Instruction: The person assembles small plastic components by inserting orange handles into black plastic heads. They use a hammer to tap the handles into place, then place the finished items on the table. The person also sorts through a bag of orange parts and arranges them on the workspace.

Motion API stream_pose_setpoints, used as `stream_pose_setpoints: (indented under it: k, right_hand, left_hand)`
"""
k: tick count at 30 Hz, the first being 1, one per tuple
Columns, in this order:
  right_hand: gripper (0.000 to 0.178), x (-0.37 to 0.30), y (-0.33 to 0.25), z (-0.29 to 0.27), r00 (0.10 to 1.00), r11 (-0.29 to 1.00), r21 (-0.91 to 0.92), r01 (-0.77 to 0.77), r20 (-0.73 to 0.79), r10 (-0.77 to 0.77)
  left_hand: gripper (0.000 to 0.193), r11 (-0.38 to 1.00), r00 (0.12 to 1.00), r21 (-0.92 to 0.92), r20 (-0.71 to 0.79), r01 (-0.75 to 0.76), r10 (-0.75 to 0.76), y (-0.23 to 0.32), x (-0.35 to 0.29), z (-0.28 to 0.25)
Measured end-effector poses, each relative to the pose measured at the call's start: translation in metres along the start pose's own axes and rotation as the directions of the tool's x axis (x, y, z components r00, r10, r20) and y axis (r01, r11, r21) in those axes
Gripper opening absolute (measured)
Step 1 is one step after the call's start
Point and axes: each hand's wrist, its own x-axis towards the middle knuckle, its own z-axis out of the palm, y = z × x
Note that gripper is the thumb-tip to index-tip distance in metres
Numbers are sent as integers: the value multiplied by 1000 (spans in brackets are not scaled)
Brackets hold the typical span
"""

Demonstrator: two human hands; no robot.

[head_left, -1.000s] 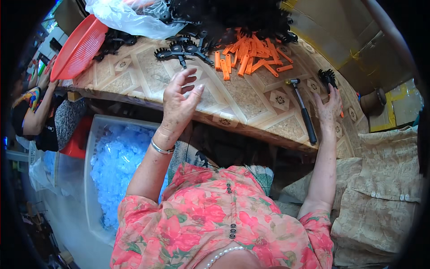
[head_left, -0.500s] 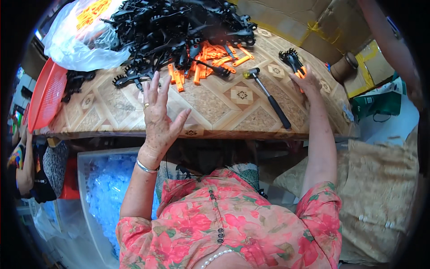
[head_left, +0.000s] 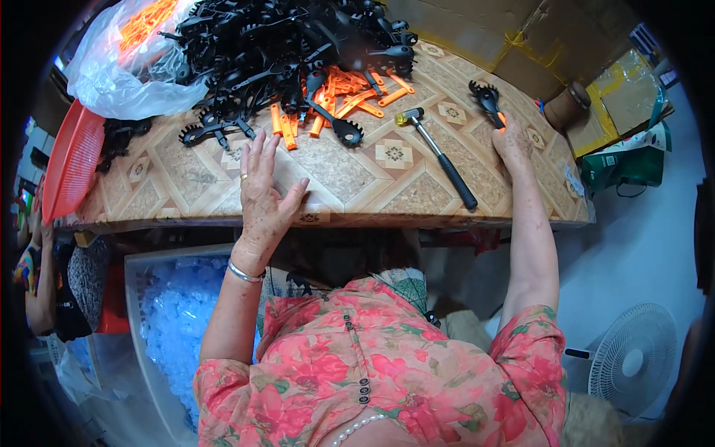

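My right hand (head_left: 511, 147) is closed round the orange handle of a black spaghetti server (head_left: 487, 100) at the right side of the table. Its toothed head points away from me. With fingers spread, my left hand (head_left: 262, 186) hovers by the table's front edge and holds nothing. A hammer (head_left: 441, 158) with a black grip and a yellow tip lies between my hands. Beyond my left hand are loose orange handles (head_left: 285, 132) and a large heap of black utensil heads (head_left: 261, 56). One black server fitted with an orange handle (head_left: 347, 132) lies at the heap's near edge.
A clear plastic bag (head_left: 123, 86) with orange parts and a red basket (head_left: 71, 167) stand at the left. Cardboard (head_left: 477, 37) lines the back right, near a brown spool (head_left: 567, 108). Below are a bin of bluish plastic pieces (head_left: 175, 320) and a white fan (head_left: 633, 363).
A person's arm at the upper right and the tan sheet at the lower right have gone from view, uncovering the fan. My right hand stays on the server; my left hand barely moves.
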Motion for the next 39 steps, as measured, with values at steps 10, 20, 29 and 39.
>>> stream_pose_setpoints:
  k: [10, 20, 29, 39]
  right_hand:
    - [60, 19, 89, 16, 981, 983, -184, -5, -192, -30]
    - [36, -131, -142, -41, 658, 500, 448, 741, -332, -676]
    - [21, -152, -178, -24, 665, 565, 422, 709, -135, -734]
    - [14, -183, -137, -69, 429, 217, 635, 742, -200, -881]
  left_hand:
    - [71, 999, 999, 15, -19, -50, 50, 2, 3, 5]
    - [62, 987, 994, -116, -17, -106, 105, 28, 8, 22]
    - [64, 977, 999, -207, -19, 45, -50, 30, -24, 4]
    - [33, 863, 983, -475, 140, 171, -117, 42, -37, -6]
